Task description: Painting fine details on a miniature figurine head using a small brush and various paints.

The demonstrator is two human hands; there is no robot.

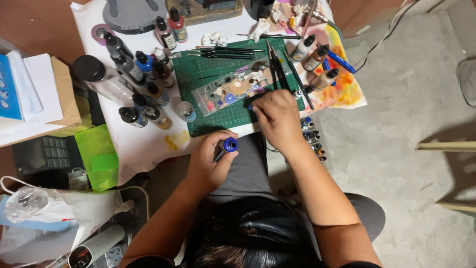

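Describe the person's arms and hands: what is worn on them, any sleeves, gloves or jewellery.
Both arms are bare from wrist to near the shoulder, where dark short sleeves just show at the bottom edge of the picture. The left hand and right hand are bare: no gloves, and no watch, rings or bracelets show.

The left hand (210, 161) grips a small object with a blue round top (230, 144) just below the green cutting mat (208, 74). The right hand (277, 119) rests on the mat's near edge beside a paint-spotted clear palette sheet (233, 89). Small paint bottles (144, 89) cluster to the left on white paper (144, 144).
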